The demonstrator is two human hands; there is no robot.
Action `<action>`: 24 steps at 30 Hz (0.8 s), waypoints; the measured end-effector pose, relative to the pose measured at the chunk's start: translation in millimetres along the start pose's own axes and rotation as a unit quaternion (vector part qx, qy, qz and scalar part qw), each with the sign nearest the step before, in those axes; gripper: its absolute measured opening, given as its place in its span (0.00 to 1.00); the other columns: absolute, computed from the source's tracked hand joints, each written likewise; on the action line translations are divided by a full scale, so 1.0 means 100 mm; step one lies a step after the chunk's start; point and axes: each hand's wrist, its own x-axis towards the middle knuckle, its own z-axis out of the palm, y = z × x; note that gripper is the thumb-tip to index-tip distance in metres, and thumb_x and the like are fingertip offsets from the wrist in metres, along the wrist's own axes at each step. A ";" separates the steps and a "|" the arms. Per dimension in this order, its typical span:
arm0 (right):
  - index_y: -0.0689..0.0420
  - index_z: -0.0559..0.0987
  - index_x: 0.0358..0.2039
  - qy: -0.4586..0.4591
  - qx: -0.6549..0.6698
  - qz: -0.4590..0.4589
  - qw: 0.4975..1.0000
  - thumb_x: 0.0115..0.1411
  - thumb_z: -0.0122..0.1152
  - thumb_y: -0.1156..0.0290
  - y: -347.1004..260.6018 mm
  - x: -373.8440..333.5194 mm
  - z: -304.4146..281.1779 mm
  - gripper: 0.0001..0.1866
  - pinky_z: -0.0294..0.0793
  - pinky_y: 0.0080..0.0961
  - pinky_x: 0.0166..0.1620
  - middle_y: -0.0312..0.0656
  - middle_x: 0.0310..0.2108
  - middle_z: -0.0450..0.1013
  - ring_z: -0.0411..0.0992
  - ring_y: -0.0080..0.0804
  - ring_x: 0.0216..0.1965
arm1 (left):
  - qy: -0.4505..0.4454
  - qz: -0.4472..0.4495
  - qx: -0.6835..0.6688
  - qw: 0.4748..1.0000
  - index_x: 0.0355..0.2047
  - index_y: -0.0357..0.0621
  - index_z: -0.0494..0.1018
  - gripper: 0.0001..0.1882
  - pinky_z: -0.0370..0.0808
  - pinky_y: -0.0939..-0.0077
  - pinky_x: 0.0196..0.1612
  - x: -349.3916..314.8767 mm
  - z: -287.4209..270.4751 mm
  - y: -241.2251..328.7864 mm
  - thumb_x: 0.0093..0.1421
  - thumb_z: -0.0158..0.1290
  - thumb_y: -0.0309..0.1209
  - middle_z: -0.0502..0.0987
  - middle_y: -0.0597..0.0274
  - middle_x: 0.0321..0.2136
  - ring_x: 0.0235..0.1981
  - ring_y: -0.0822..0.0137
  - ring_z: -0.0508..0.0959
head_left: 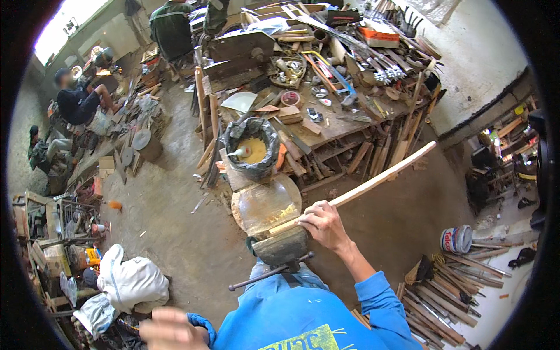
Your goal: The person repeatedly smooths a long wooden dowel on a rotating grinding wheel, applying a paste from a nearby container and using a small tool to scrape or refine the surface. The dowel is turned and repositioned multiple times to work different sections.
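Note:
My right hand point(324, 223) is closed round a long pale wooden stick point(385, 175). The stick's near end rests at a bench vise point(280, 247), and its far end slants up to the right. A bar handle point(271, 272) crosses the front of the vise, close to my body. Whether the jaws grip the stick, I cannot tell. Behind the vise is a round wooden block point(265, 204) with yellowish dust on it. My left hand point(173, 331) is low at the left, away from the vise, and its fingers are smeared by motion.
A black-lined bucket point(269, 137) holds yellowish material and a white bottle point(241, 151). Beyond it stands a cluttered workbench point(332, 125). A white sack point(131, 283) lies at left; wooden sticks point(434, 315) and a paint bucket point(456, 240) are at right. Other people point(81, 99) sit at far left.

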 end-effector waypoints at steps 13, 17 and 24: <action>0.47 0.84 0.28 -0.092 0.038 -0.052 0.994 0.53 0.68 0.66 -0.34 0.24 0.38 0.02 0.65 0.34 0.48 0.32 0.35 0.73 0.68 0.34 0.44 | 0.049 -0.123 0.082 0.988 0.25 0.68 0.69 0.15 0.63 0.70 0.52 0.35 0.40 0.58 0.52 0.65 0.30 0.64 0.82 0.23 0.41 0.76 0.66; 0.47 0.85 0.28 -0.134 0.081 0.011 0.988 0.53 0.69 0.64 -0.31 0.26 0.37 0.04 0.65 0.34 0.48 0.32 0.36 0.74 0.68 0.35 0.44 | 0.015 -0.081 0.128 0.988 0.33 0.61 0.67 0.14 0.66 0.68 0.34 0.33 0.32 0.42 0.56 0.62 0.30 0.71 0.83 0.27 0.24 0.75 0.66; 0.45 0.86 0.28 -0.124 0.073 0.054 0.988 0.50 0.72 0.61 0.14 0.20 -0.01 0.05 0.64 0.35 0.48 0.33 0.34 0.73 0.68 0.36 0.42 | 0.047 -0.318 0.202 0.925 0.34 0.43 0.78 0.09 0.71 0.65 0.43 -0.45 0.26 -0.48 0.51 0.59 0.20 0.76 0.60 0.26 0.32 0.66 0.73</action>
